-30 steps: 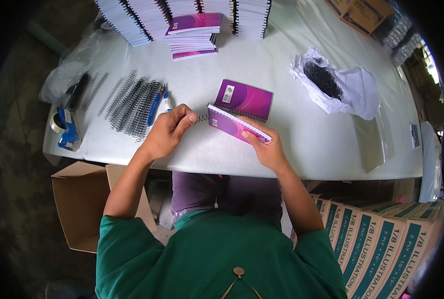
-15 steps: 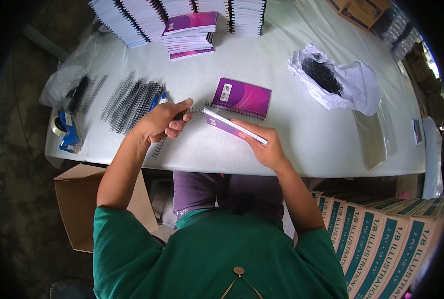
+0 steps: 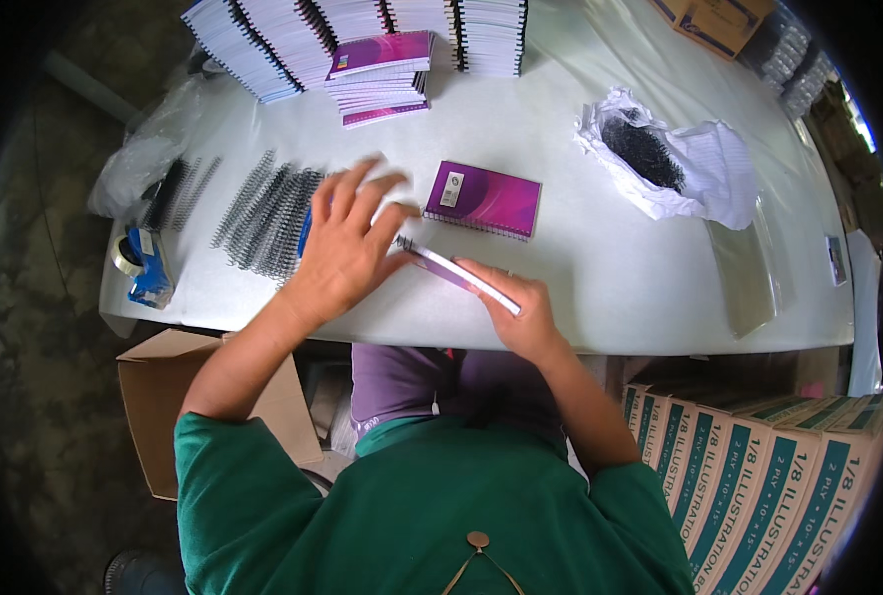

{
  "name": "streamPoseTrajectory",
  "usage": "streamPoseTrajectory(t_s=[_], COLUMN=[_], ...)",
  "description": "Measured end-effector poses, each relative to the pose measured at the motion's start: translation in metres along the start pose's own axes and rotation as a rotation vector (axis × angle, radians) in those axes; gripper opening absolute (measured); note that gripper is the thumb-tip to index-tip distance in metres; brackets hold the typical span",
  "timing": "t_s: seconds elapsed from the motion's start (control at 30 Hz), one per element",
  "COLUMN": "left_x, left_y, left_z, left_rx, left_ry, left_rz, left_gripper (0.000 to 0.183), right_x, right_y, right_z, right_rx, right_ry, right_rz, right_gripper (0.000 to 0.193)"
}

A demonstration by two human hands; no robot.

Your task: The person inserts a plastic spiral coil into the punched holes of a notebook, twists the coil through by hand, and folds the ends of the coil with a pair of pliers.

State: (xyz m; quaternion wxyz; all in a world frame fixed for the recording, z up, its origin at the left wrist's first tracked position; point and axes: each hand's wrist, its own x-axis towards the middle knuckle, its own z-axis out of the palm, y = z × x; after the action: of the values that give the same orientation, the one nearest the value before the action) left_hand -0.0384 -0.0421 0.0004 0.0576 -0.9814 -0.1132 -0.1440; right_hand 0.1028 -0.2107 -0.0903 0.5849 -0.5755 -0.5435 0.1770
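Observation:
My right hand [image 3: 517, 302] grips a small purple notebook [image 3: 461, 275] by its near end, tilted so that its white page edge faces up. A short stretch of dark spiral coil [image 3: 403, 242] shows at the notebook's far left corner. Beside that corner my left hand [image 3: 350, 236] is raised with its fingers spread, a little blurred; its thumb lies close to the coil. A second purple notebook [image 3: 483, 201], coil-bound along its near edge, lies flat just beyond. To the left rest several loose spiral coils [image 3: 271, 218] and a blue-handled tool [image 3: 305, 234], mostly hidden behind my left hand.
Stacked purple notebooks [image 3: 380, 87] stand before rows of coil-bound books [image 3: 489, 38] at the back. A blue tape dispenser [image 3: 150, 270] sits at the left edge. Crumpled white paper [image 3: 719, 178] holds black coils at right. Cartons [image 3: 759, 476] stand below the table.
My left hand has opened from a closed grip on the coil and spread its fingers, moving slightly right. The held notebook has tipped more edge-up in my right hand.

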Motion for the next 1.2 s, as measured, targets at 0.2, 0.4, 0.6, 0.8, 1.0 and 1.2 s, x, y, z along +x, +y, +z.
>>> streamPoseTrajectory(t_s=[0.2, 0.4, 0.6, 0.8, 1.0, 1.2], left_x=[-0.091, -0.109, -0.108, -0.108, -0.098, -0.082], left_y=[0.039, 0.032, -0.004, 0.066, 0.061, 0.06], left_z=[0.077, 0.112, 0.11, 0.082, 0.089, 0.086], left_rx=[0.046, -0.215, 0.026, -0.13, -0.235, -0.198], left_ry=[0.038, 0.205, 0.5, 0.438, 0.223, 0.299], left_rz=[0.176, -0.017, -0.123, 0.271, 0.162, 0.141], left_gripper=[0.096, 0.117, 0.089, 0.085, 0.09, 0.092], right_x=[-0.019, -0.027, -0.029, -0.027, -0.027, -0.025], right_y=[-0.006, -0.004, -0.011, -0.009, -0.012, -0.003], right_z=[0.02, 0.038, 0.035, 0.029, 0.033, 0.04], right_rx=[0.064, 0.046, -0.03, -0.071, -0.023, -0.081], right_ry=[0.072, -0.002, -0.073, -0.058, -0.033, -0.128], right_rz=[0.012, -0.038, -0.182, -0.226, -0.176, -0.174], right_gripper=[0.038, 0.051, 0.051, 0.051, 0.054, 0.064])
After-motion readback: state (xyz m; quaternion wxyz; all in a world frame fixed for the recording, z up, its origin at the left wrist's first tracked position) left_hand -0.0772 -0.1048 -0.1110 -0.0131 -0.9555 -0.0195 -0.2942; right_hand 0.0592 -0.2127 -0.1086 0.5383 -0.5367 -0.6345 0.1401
